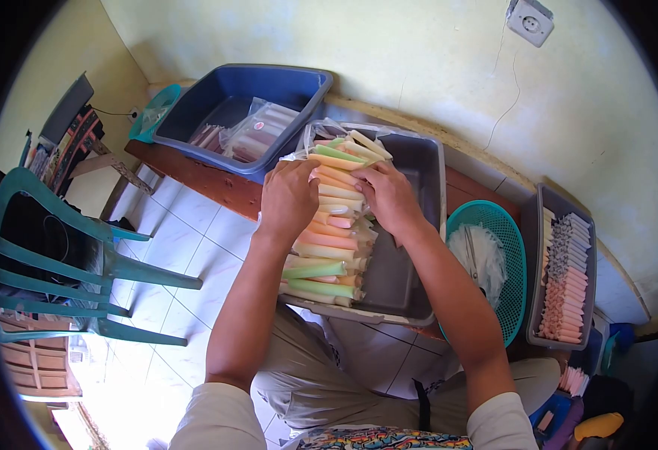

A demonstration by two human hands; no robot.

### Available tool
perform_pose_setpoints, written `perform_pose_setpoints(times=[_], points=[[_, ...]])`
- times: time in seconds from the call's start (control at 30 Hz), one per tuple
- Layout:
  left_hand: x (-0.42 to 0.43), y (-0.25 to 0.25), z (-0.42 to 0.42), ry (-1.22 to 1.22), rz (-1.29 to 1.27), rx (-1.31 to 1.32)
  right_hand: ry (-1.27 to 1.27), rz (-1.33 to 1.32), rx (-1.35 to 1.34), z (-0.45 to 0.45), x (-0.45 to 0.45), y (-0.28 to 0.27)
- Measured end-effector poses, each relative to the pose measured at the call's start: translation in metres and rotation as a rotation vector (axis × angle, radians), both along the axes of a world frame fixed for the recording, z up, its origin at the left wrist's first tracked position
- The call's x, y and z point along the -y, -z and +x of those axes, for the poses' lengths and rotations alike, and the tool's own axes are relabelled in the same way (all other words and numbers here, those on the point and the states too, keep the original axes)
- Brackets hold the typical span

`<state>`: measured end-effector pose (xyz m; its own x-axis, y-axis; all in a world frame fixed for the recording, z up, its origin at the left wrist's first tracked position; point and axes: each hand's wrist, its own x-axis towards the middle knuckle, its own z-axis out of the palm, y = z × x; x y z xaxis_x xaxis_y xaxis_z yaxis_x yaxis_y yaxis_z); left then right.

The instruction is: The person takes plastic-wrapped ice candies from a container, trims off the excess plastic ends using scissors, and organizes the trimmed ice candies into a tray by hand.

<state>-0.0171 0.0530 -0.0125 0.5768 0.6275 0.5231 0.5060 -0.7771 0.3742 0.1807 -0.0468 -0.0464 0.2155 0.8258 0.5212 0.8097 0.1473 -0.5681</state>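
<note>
Pastel ice pops in clear plastic tubes [329,238], orange, green and cream, lie in a stacked row along the left side of a grey tub [400,281] in front of me. My left hand [291,193] is closed at the left ends of the upper orange ice pops, its fingertips curled over one. Opposite it, my right hand [389,193] pinches the right end of an orange ice pop [336,160] in the same part of the row. Clear plastic bagging shows around the back of the row. My palms hide some of the tubes.
A dark blue tub [209,112] with packed bags stands at the back left. On the right are a green basket [520,262] with scissors and clear plastic, and a grey tray [535,330] of filled tubes. A green chair [44,259] stands left.
</note>
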Motion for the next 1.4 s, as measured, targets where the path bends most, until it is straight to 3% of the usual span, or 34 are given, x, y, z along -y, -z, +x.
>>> perform_pose_setpoints(times=[0.73, 0.83, 0.9, 1.07, 1.27, 1.4], points=[[0.021, -0.025, -0.007, 0.151, -0.162, 0.417, -0.067, 0.229, -0.091, -0.007, 0.047, -0.042], [0.022, -0.02, 0.002, 0.281, -0.383, 0.576, -0.063, 0.176, -0.191, -0.006, 0.068, -0.056], [0.029, -0.022, 0.007, 0.43, -0.666, 0.74, -0.063, 0.164, -0.201, -0.003, 0.081, -0.066], [0.061, -0.023, 0.027, 0.524, -0.823, 0.816, -0.082, 0.122, -0.248, 0.006, 0.117, -0.081], [0.116, -0.019, 0.062, 0.613, -1.012, 0.76, -0.059, -0.016, -0.12, 0.023, 0.18, -0.087], [0.149, -0.022, 0.084, 0.628, -1.131, 0.767, -0.002, -0.068, -0.222, 0.029, 0.216, -0.088]])
